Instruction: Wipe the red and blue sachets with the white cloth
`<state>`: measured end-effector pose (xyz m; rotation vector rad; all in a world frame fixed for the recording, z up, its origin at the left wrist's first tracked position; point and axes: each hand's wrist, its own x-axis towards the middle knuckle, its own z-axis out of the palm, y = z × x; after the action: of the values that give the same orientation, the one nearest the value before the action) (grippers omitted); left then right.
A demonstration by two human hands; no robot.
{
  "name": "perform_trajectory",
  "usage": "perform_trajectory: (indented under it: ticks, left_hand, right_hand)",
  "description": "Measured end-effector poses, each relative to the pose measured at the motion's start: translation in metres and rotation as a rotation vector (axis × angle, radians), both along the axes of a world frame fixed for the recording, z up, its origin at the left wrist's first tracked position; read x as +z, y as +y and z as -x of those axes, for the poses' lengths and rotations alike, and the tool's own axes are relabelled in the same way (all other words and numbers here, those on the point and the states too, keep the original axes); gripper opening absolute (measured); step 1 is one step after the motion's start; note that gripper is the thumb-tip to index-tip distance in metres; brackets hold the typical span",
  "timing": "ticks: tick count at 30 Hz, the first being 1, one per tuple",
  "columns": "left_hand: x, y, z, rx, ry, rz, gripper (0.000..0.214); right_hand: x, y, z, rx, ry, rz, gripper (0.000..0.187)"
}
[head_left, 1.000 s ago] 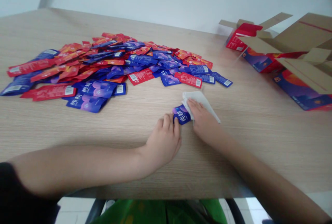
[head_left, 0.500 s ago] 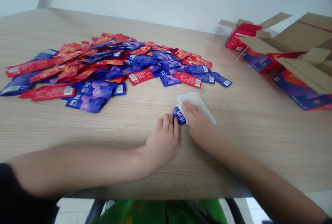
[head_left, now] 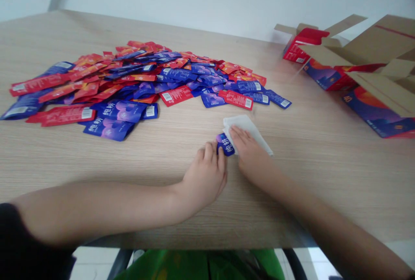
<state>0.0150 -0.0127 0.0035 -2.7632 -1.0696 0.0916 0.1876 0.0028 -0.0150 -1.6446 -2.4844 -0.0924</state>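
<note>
My left hand rests on the tabletop with its fingers closed on the near left edge of a small blue sachet printed with white characters. Beside it, my right hand presses down on a folded white cloth, its fingers together on top and its thumb hidden. The cloth overlaps the sachet's right side, so only part of the sachet shows. Behind both hands spreads a heap of red sachets and blue sachets.
Open cardboard boxes stand at the right: a small red box at the back, a blue-and-red box, and a nearer box. The wooden table meets a pale wall at the back; its front edge lies close to my lap.
The whole view has shifted very slightly. Both hands keep nearly the same places on the sachet and the cloth, and the heap and boxes are unchanged.
</note>
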Motion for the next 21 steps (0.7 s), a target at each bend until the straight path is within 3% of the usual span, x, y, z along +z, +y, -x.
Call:
perform_trajectory:
  ticks: [4,11,18,21]
  left_hand:
    - [-0.003,0.0,0.0,0.007,-0.005,-0.008,0.057]
    - [0.003,0.001,0.0,-0.034,0.025,0.029,0.049]
    - [0.001,-0.001,0.0,0.011,-0.008,0.003,0.056]
    - [0.001,0.0,0.0,0.01,-0.007,0.0,0.055]
  right_hand:
    - [0.0,0.013,-0.014,-0.186,-0.047,-0.04,0.062]
    - [-0.006,-0.013,0.021,0.142,0.008,-0.036,0.058]
    - [-0.001,0.012,-0.016,-0.16,0.007,-0.027,0.062]
    - [-0.001,0.004,-0.003,-0.088,-0.035,-0.049,0.059]
